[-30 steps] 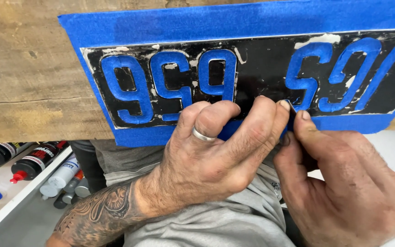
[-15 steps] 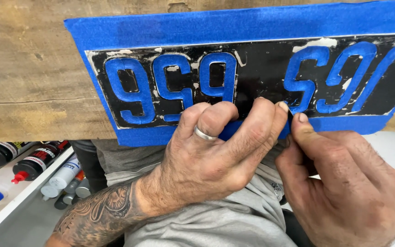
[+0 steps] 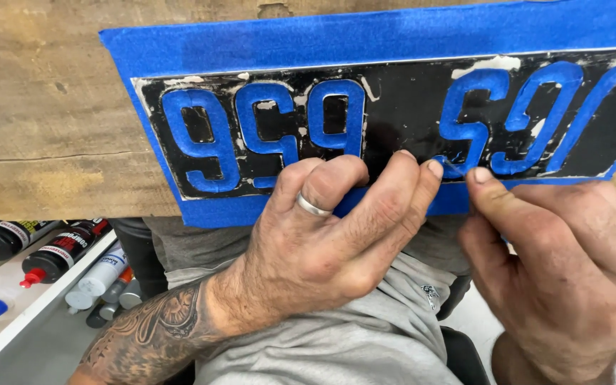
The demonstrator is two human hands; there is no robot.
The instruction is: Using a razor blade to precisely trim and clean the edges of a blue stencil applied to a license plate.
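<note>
My left hand (image 3: pixel 322 242) pins the stiff licence plate (image 3: pixel 393 121) flat while my right hand (image 3: pixel 565 264) pinches thin, tearable blue masking tape (image 3: pixel 458 167) at its loose edge.

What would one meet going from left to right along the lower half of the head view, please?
Black bottles with red caps → white tubes on the shelf → tattooed forearm → left hand, a ring on one finger, pressing on the taped plate → right hand.

worn wooden bench (image 3: pixel 44 121), white shelf (image 3: pixel 30 314) below.
</note>
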